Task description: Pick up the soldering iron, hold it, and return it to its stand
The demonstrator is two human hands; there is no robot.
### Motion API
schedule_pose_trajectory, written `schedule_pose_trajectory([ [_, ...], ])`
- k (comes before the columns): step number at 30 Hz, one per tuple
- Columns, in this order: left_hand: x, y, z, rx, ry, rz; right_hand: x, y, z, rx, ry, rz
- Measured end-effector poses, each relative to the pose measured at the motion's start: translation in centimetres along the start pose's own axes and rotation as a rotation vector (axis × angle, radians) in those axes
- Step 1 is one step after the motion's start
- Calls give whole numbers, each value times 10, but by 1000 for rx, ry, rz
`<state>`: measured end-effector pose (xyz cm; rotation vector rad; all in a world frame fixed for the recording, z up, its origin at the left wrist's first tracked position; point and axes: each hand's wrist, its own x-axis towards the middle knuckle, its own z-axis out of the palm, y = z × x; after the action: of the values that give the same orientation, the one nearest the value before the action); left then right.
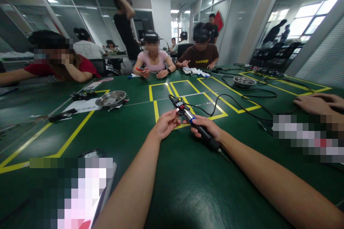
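Note:
In my right hand [205,126], I hold an electric screwdriver [201,130] with a black body, a blue ring and a silver collar. It slants up and to the left over the green table. My left hand [167,123] is closed, thumb and fingers pinching beside the collar end at a small black-and-red part [180,106] with wires. Whether the screwdriver's tip touches that part is hidden. A black cable [215,103] loops away from the part to the right.
The green table [177,186] bears yellow tape rectangles. Metal bowls stand at left [111,98] and right [244,81]. Black cables [258,96] lie at right. Another person's hands [314,103] rest at the right edge. Co-workers sit across, near white gloves [200,72].

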<state>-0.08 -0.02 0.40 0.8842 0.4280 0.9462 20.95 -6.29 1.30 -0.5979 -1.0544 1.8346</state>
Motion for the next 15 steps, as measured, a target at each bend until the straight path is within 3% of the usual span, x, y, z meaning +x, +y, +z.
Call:
schedule_pose_trajectory([
  [15,-1,-2,4,93,-26,44,-1,0,-1,-12,-5,27],
])
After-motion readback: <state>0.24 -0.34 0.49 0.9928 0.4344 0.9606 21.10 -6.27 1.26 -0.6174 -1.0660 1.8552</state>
